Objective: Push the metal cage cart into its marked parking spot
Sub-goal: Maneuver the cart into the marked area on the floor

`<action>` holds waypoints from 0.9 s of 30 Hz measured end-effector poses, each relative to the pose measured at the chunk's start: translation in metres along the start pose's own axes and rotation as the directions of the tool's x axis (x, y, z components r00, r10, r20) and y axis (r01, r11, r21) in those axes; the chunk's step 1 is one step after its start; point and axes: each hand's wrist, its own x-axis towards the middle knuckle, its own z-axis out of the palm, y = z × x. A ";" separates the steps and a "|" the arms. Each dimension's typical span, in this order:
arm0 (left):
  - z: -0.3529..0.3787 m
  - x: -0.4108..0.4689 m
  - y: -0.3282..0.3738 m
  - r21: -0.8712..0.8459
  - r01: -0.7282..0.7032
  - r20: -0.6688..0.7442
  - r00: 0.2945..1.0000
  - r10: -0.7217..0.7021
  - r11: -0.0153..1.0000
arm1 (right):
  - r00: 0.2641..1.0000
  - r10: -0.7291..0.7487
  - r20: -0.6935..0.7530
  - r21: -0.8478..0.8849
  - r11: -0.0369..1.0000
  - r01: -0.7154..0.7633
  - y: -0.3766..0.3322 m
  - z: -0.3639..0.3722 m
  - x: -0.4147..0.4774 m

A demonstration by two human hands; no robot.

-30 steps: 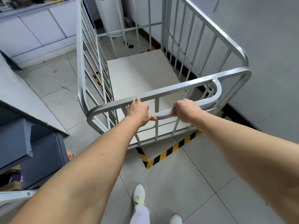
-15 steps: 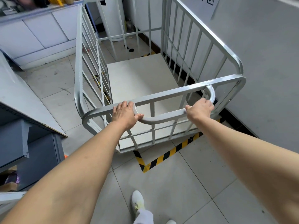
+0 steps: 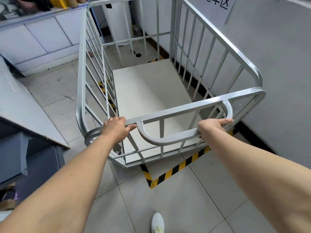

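The silver metal cage cart (image 3: 178, 109) stands in front of me, open on top, with a pale flat floor panel (image 3: 151, 91). My left hand (image 3: 116, 127) grips the near top rail at its left end. My right hand (image 3: 212, 127) grips the curved handle bar at its right end. Yellow-and-black striped floor tape (image 3: 173, 171) marks the parking spot; its near corner shows just below the cart's near edge, and more tape shows through the bars at the left and far end. The cart's right side runs close along the grey wall (image 3: 277, 64).
A white counter with cabinet doors (image 3: 42, 39) lines the far left. A grey shelf unit with a board on top (image 3: 25, 132) stands at my left. A paper sign (image 3: 217, 4) hangs on the wall. My white shoe (image 3: 157, 222) is on the tiled floor.
The cart has rolled away from me, further into the taped spot and closer to the wall. Both hands slid apart along the rail, the left leftward and the right toward the handle's right end.
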 end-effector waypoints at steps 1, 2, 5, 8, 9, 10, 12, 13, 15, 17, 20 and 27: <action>0.000 0.001 0.004 -0.008 0.024 -0.014 1.000 -0.024 1.000 | 0.995 -0.051 0.088 0.003 0.999 0.051 0.004 0.005 0.001; 0.000 0.003 0.007 -0.010 0.044 -0.029 0.999 -0.044 0.999 | 0.990 -0.045 0.131 0.096 0.995 0.032 0.006 0.006 -0.002; 0.001 0.007 0.012 -0.025 0.093 -0.028 0.995 -0.094 0.995 | 0.991 0.135 -0.006 0.060 0.989 -0.134 -0.002 0.005 -0.002; 0.004 0.007 0.020 -0.033 0.113 -0.045 0.992 -0.115 0.993 | 0.987 0.148 -0.063 -0.041 0.988 -0.151 -0.008 0.001 0.002; 0.005 0.006 0.026 -0.038 0.124 -0.047 0.991 -0.126 0.992 | 0.986 0.150 -0.073 -0.041 0.987 -0.153 -0.007 -0.002 0.009; 0.006 0.004 0.033 -0.039 0.131 -0.052 0.990 -0.133 0.991 | 0.986 0.145 -0.083 -0.059 0.987 -0.150 -0.005 -0.006 0.015; 0.009 0.002 0.051 -0.046 0.138 -0.061 0.988 -0.140 0.989 | 0.985 0.135 -0.103 -0.070 0.987 -0.143 -0.006 -0.016 0.030; 0.010 0.001 0.061 -0.056 0.142 -0.060 0.988 -0.145 0.988 | 0.985 0.134 -0.107 -0.043 0.989 -0.139 -0.007 -0.022 0.037; 0.012 0.000 0.082 -0.067 0.153 -0.061 0.986 -0.157 0.986 | 0.985 0.115 -0.128 -0.053 0.991 -0.123 -0.008 -0.035 0.052; 0.013 -0.002 0.100 -0.079 0.163 -0.057 0.984 -0.167 0.984 | 0.987 0.087 -0.136 -0.102 0.990 -0.101 -0.008 -0.046 0.066; 0.014 -0.002 0.125 -0.101 0.181 -0.042 0.982 -0.186 0.978 | 0.987 0.065 -0.144 -0.138 0.987 -0.085 -0.010 -0.061 0.085; 0.010 0.008 0.161 -0.112 0.214 -0.021 0.976 -0.218 0.970 | 0.989 0.044 -0.141 -0.134 0.989 -0.063 -0.021 -0.076 0.117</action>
